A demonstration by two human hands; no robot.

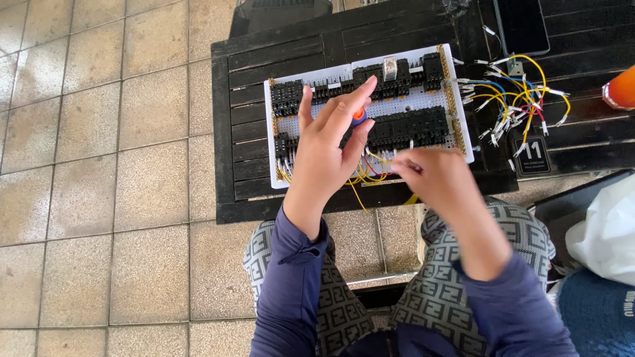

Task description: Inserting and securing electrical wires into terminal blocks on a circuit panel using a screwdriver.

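A white perforated board carrying rows of black terminal blocks and relays lies on a black slatted table. My left hand rests over the board's lower left, fingers around a small tool with an orange and blue handle. My right hand hovers at the board's lower edge, blurred, fingers pinched at yellow wires that hang from the board's front. Whether it grips a wire is unclear.
A bundle of loose yellow, blue and red wires lies right of the board. A dark tablet, a small black numbered tag, an orange object and a white plastic bag sit on the right. Tiled floor spreads left.
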